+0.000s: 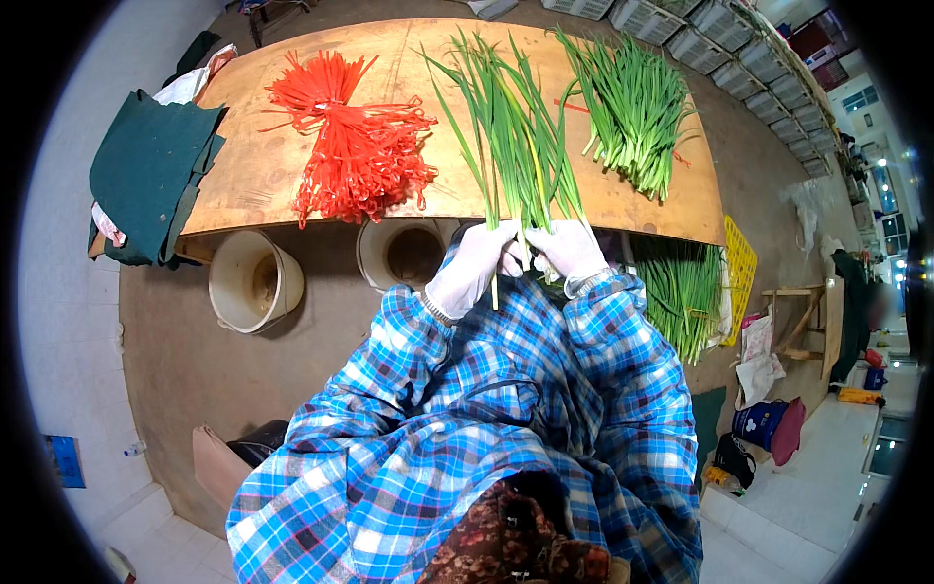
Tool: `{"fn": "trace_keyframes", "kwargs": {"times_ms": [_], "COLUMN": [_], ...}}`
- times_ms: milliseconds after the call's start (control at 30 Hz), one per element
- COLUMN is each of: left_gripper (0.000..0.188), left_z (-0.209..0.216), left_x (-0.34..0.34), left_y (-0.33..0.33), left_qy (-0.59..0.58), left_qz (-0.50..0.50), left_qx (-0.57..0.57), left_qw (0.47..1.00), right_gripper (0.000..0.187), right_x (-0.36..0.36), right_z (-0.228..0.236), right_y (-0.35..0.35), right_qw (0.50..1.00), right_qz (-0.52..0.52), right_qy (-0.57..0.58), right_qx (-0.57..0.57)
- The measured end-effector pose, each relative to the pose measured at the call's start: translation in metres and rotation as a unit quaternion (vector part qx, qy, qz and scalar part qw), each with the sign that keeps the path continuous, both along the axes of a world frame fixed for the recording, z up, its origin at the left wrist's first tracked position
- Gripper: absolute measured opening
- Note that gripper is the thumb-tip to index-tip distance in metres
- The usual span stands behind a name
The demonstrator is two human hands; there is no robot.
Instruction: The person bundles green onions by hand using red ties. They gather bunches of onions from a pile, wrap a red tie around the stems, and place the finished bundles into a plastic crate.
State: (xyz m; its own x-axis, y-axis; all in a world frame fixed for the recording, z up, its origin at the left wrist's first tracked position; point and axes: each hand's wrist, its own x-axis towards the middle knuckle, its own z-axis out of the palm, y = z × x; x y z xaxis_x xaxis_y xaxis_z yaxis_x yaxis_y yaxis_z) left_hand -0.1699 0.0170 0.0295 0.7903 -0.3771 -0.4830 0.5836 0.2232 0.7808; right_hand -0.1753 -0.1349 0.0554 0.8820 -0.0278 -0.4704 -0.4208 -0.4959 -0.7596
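We are holding a bunch of chives (511, 127) by its cut ends at the near edge of the table (253, 175). Our left hand (474, 268) and right hand (567, 249) are both closing around the stems, fingers curled together, touching each other. The chives are running lengthwise away from us, leaves fanning out over the board. Both hands are equally near the base. Red ties (355, 141) are lying left of the bunch, a second pile (637, 107) right.
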Motion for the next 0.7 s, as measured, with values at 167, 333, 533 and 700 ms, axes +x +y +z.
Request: {"fn": "trace_keyframes", "kwargs": {"times_ms": [167,333,533,700], "left_gripper": [0.031,0.040,0.042,0.041], "left_z": [-0.002,0.003,-0.004,0.000], "left_x": [0.004,0.000,0.003,-0.004], "left_y": [-0.003,-0.011,-0.010,-0.013], "left_qy": [0.001,-0.007,0.011,0.008], "left_qz": [0.019,0.010,0.024,0.041], "left_qx": [-0.009,0.051,0.039,0.027], "left_qw": [1.000,0.999,0.999,0.999], "right_gripper": [0.028,0.016,0.016,0.011], "right_x": [0.004,0.006,0.002,-0.007], "right_z": [-0.013,-0.022,-0.011,-0.013], "right_y": [0.008,0.003,0.009,0.006], "right_qw": [0.997,0.992,0.977,0.929], "right_qz": [-0.044,-0.055,-0.067,-0.109], "right_qy": [-0.033,-0.005,0.033,0.040], "right_qx": [0.049,0.112,0.197,0.350]}}
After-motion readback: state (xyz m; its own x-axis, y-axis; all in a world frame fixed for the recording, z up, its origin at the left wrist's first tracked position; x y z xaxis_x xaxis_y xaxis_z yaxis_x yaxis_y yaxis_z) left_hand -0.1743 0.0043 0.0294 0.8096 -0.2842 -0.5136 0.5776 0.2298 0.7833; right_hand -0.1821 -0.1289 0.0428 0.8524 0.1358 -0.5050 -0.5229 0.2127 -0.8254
